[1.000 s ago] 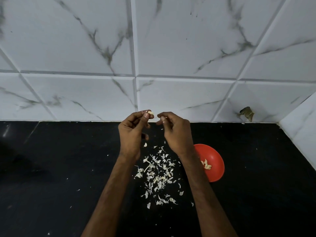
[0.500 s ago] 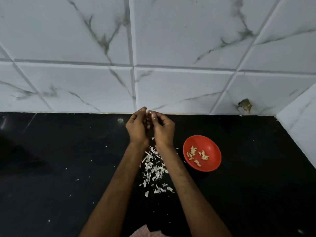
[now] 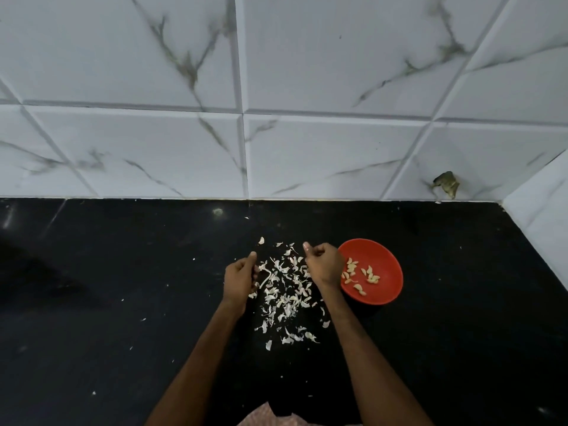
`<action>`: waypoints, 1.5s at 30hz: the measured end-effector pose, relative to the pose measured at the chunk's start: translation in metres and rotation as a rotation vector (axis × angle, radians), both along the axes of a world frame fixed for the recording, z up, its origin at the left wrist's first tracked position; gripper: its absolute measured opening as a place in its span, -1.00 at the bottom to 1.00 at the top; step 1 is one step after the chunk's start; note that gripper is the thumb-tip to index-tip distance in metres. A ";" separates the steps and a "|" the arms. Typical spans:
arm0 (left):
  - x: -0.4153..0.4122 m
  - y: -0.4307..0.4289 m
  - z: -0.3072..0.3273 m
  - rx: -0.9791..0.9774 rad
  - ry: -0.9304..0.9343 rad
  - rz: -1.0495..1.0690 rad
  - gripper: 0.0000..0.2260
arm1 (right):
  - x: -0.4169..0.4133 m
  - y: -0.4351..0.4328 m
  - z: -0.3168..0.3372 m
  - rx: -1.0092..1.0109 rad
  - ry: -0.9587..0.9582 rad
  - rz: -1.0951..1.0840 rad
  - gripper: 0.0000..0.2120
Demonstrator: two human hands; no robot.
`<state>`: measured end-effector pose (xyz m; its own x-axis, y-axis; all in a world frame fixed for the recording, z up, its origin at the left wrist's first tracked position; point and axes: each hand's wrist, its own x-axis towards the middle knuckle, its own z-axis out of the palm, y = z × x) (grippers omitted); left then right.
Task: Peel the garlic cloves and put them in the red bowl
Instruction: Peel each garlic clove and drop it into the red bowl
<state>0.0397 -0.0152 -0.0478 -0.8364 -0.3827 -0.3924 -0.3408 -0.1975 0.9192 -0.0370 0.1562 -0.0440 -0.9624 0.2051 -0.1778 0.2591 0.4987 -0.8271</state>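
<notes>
Wall tiles (image 3: 307,72): white, grey-veined, behind black bench (image 3: 123,287).
Peels (image 3: 285,290): loose pile on bench, btw both hands.
Red bowl (image 3: 390,281): on bench, just R of pile; peeled cloves (image 3: 372,277) inside.
L hand (image 3: 239,279): at pile's L edge, fingers curled; can't tell if holding anything.
R hand (image 3: 324,265): against bowl's L rim, fingers curled, thumb up; contents hidden, can't tell.
</notes>
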 end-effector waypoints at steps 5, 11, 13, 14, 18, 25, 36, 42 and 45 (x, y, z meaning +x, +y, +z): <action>-0.012 0.005 -0.006 -0.394 0.044 -0.151 -0.74 | -0.018 0.009 -0.009 0.177 0.085 0.219 -0.94; -0.018 0.006 -0.013 -0.381 0.044 -0.168 -0.79 | -0.028 -0.012 -0.019 0.592 0.050 0.618 -0.89; -0.016 0.005 -0.015 -0.330 0.027 -0.119 -0.85 | -0.028 -0.020 -0.024 0.668 0.030 0.696 -0.84; -0.014 0.004 -0.016 -0.304 0.022 -0.100 -0.86 | -0.028 -0.022 -0.025 0.701 0.028 0.716 -0.81; -0.010 0.003 -0.010 -0.200 0.034 -0.032 -0.87 | -0.031 -0.028 -0.032 0.710 0.070 0.682 -0.76; -0.016 0.014 0.001 0.116 0.080 0.075 -0.87 | -0.010 -0.025 -0.014 -0.213 0.010 0.261 -0.93; -0.022 0.054 0.006 0.085 0.048 0.006 -0.66 | 0.019 -0.006 0.024 -0.769 -0.145 0.168 -0.79; -0.022 0.061 0.015 0.222 0.084 0.080 -0.73 | 0.024 -0.001 0.026 -0.541 -0.001 0.260 -0.95; -0.021 0.059 0.020 0.301 0.100 0.102 -0.71 | 0.024 -0.004 0.029 -0.426 0.055 0.330 -0.91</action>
<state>0.0183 0.0442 -0.0281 -0.8398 -0.3459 -0.4185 -0.2166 -0.4933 0.8424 -0.0126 0.1519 -0.0152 -0.9738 -0.1889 -0.1265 0.0957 0.1641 -0.9818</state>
